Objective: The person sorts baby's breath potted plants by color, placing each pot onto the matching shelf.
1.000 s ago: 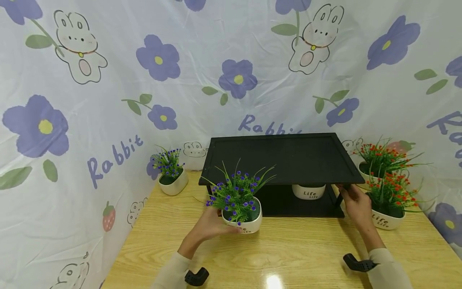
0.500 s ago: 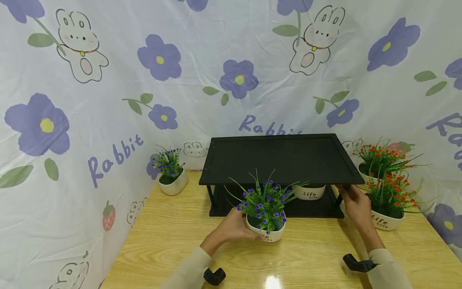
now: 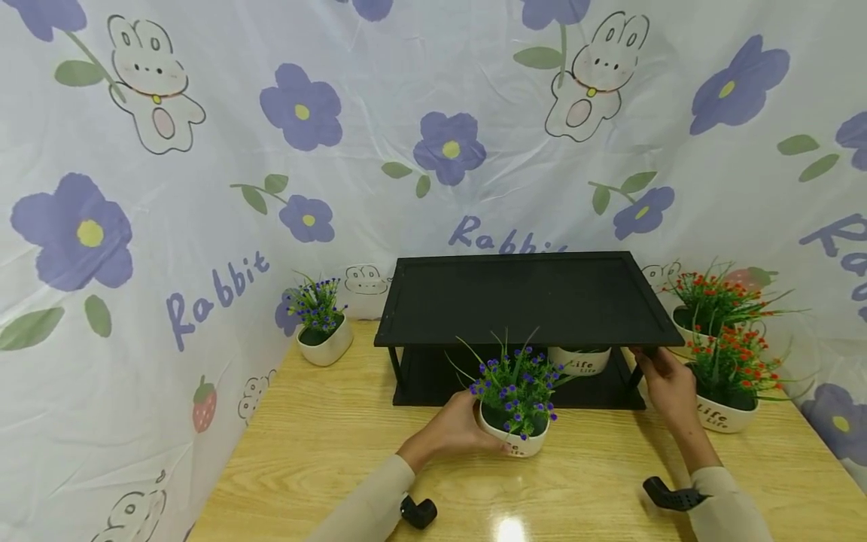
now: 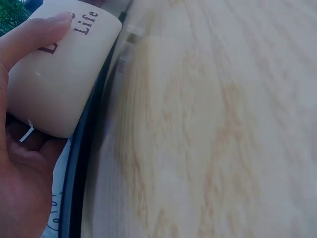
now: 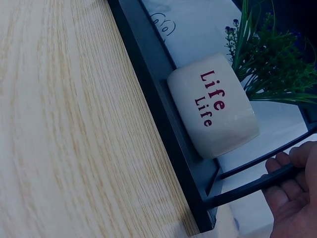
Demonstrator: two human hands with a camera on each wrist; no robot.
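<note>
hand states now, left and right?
Left hand: gripping the white pot of purple flowers.
Right hand: fingers curled round the black shelf at its front right post.

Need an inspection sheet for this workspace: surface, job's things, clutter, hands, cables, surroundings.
Surface: light wooden table, glare spot near the front edge.
Job's things: purple-flower pot in front of the black two-tier shelf; a white "Life" pot stands on its lower tier.
Clutter: one purple-flower pot at left, two red-flower pots at right.
Hands: left hand grips the purple-flower pot; right hand holds the shelf's right front post.
Cables: nothing seen.
Surroundings: curtain printed with rabbits and flowers.
</note>
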